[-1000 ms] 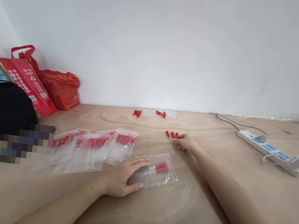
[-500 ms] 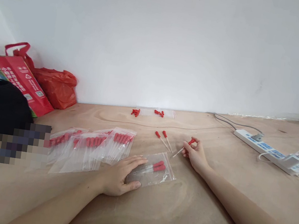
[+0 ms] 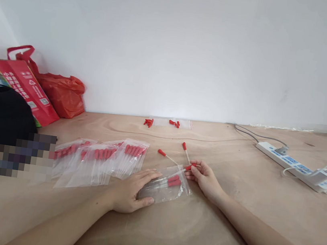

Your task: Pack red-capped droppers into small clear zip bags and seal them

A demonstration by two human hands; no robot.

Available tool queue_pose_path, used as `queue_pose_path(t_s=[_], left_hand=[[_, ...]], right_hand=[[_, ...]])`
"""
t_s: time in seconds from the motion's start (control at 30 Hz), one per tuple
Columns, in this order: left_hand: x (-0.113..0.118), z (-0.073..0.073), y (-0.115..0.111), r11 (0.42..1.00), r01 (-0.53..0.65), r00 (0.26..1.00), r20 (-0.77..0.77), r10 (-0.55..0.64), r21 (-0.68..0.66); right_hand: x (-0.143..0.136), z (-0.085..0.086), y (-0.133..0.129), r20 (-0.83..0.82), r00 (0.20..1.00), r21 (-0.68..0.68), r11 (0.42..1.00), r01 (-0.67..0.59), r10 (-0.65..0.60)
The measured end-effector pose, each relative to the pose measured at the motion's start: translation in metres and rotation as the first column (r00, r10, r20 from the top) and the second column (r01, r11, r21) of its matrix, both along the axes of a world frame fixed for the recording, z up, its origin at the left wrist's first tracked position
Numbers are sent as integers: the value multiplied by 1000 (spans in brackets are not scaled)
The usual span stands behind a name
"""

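My left hand [image 3: 133,191] lies flat with fingers stretched out, pressing a clear zip bag [image 3: 165,195] against the wooden table. Inside that bag are droppers with red rubber bulbs [image 3: 174,180]. Between the fingertips of my right hand [image 3: 208,183] is another dropper [image 3: 189,168], pinched at its red bulb; its clear tube points left, at the bag's opening. Whether the tip is fully inside, I cannot tell. Just beyond the bag lie two loose droppers, one angled left [image 3: 161,152] and one [image 3: 184,146] partly behind my right fingers.
Left of my left hand, filled zip bags [image 3: 99,166] of droppers overlap. Red bulbs [image 3: 148,122] and more clear packaging [image 3: 160,121] lie near the wall. A white power strip [image 3: 293,165] with cables sits right; a black bag [image 3: 2,120] and red bags [image 3: 61,94] stand left.
My right hand has moved left with the dropper, bringing it to the bag's opening. The two loose droppers have spread apart. My left hand stays on the bag.
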State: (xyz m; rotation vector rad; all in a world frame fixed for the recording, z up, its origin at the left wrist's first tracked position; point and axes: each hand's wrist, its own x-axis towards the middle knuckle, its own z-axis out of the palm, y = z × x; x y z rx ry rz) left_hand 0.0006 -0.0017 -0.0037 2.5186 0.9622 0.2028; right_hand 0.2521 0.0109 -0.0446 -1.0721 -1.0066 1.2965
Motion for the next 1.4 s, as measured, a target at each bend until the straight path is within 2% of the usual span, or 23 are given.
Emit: queue_pose_path(t_s=[0.13,0.23,0.4,0.73,0.9,1.07,1.13,1.23,1.33,1.4], left_hand=[[2,2,0,1000,-2,1000,-2,2,6],[1,1,0,1000,0,1000,12,0,10],[0,-2,1,1000,11,1000,26,-12,23],[1,0,1,1000,14,1000,9,-14,26],[0,-2,3,1000,9,1000,-6,-8,17],[0,-4,3,1000,7,1000,-3,-7,23],[0,-3,2,1000,12,1000,-3,-12,23],[0,-2,2,1000,15,1000,-10,-14,18],[0,-2,2,1000,15,1000,-5,-15,12],[0,-2,2,1000,25,1000,10,-25,14]], right_hand=[[3,1,-1,217,962,6,985,-170,165],[3,4,-2,210,949,24,969,-245,234],[0,3,0,223,940,61,958,-279,259],[-8,3,6,196,938,-30,958,-286,286],[-9,-2,6,288,916,-44,959,-280,280],[-2,1,7,339,854,-57,914,-401,395],[3,6,13,434,836,-55,936,-347,335],[5,17,28,609,790,115,977,-179,73],[-10,28,48,769,639,221,952,-213,-35],[-30,33,60,844,536,214,922,-323,-8]])
